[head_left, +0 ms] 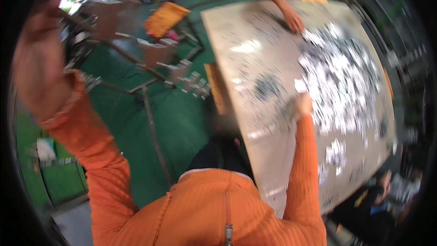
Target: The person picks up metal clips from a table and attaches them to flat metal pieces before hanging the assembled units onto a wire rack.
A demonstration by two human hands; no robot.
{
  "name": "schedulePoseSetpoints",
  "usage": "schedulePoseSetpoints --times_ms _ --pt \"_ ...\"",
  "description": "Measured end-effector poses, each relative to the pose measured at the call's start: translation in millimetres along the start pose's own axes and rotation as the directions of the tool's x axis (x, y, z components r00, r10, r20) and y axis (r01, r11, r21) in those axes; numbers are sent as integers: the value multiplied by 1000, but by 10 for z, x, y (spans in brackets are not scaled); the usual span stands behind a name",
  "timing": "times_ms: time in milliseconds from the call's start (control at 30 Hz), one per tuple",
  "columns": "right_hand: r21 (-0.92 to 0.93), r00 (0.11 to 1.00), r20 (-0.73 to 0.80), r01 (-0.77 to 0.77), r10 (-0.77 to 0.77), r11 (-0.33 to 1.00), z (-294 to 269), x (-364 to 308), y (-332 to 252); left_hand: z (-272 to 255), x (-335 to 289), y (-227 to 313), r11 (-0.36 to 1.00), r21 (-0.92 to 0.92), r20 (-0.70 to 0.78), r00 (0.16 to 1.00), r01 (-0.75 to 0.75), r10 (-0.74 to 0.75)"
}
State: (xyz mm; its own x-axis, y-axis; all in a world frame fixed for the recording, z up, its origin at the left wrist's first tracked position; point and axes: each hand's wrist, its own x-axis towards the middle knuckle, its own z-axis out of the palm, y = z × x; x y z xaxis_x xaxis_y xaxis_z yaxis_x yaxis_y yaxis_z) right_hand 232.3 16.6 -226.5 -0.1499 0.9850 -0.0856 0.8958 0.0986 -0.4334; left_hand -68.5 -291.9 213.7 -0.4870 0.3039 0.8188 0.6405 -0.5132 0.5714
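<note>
My left hand (40,66) is raised at the far left, away from the table, large and smeared by motion; its fingers do not show clearly. My right hand (303,104) reaches over the tabletop to the left edge of a big heap of small shiny silvery pieces (341,79), probably metal. A small whitish piece (299,85) lies right at its fingertips; whether the fingers grip it is blurred. To the left of that hand, a loose cluster of small dark pieces (267,86) is spread on the table.
A large beige table (273,155) stands on a green floor. Across it, another person's hand (293,22) touches the top near the heap; another person (368,205) is at the lower right. A metal frame (150,127) with plates and an orange-yellow board (166,18) stands at left.
</note>
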Motion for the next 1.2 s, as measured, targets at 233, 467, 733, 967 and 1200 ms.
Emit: schedulePoseSetpoints --times_ms 233,467,733,967,1200 --pt "955 675 -64 255 -735 151 -1411 -1348 -2060 -513 -1195 573 933 174 -129 946 317 -297" --pt "970 163 50 -244 -985 9 -2062 -3275 -3107 -795 -2118 1135 825 264 -364 844 500 -395" --pt "967 -29 77 -241 -997 81 -1946 -4349 -3148 -1126 -2748 1913 750 474 -531 829 462 -176" --pt "996 -74 -3 -89 -997 3 -1870 -5242 -2879 -1362 -3361 2465 422 834 -454 876 355 162" --pt "986 -197 -50 -168 -979 -17 -1689 -5892 -2775 -1535 -3808 2843 213 865 -499 825 455 265"
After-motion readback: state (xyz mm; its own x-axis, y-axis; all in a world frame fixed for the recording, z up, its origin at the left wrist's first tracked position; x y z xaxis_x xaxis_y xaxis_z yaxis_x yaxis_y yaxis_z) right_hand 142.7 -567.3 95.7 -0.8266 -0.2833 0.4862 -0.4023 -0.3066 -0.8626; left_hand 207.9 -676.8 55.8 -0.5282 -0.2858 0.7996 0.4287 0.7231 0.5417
